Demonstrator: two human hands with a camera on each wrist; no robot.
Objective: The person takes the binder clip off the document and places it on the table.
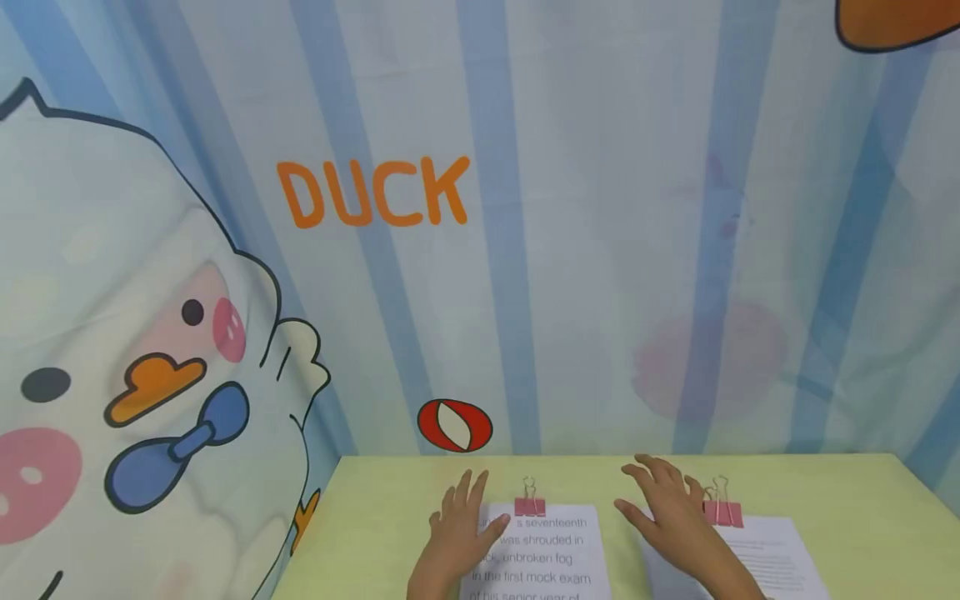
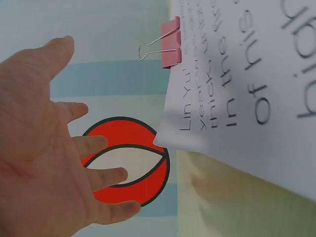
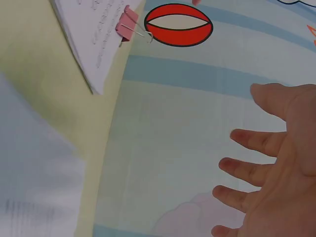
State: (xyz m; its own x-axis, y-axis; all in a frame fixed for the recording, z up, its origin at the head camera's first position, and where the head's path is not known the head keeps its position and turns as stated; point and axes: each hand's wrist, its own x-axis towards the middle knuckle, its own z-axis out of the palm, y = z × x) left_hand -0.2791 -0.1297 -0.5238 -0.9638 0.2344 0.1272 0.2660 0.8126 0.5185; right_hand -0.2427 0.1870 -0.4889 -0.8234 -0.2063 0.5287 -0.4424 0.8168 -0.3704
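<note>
Two stacks of printed paper lie on the pale yellow table. The left stack [image 1: 532, 554], in large print, carries a pink binder clip [image 1: 530, 506] at its top edge; the right stack [image 1: 772, 554], in smaller print, has another pink clip [image 1: 723, 512]. My left hand [image 1: 459, 533], fingers spread, is at the left stack's upper left edge, holding nothing. My right hand [image 1: 678, 521] is over the right stack's upper left part with fingers spread and slightly bent, holding nothing. Both palms show empty in the wrist views, the left [image 2: 44, 148] and the right [image 3: 286, 168].
The yellow table [image 1: 375, 508] ends at a back edge against a hanging curtain [image 1: 577, 250] with blue stripes. Printed on the curtain are a large white duck [image 1: 97, 208], orange letters [image 1: 373, 193] and a red oval [image 1: 477, 425].
</note>
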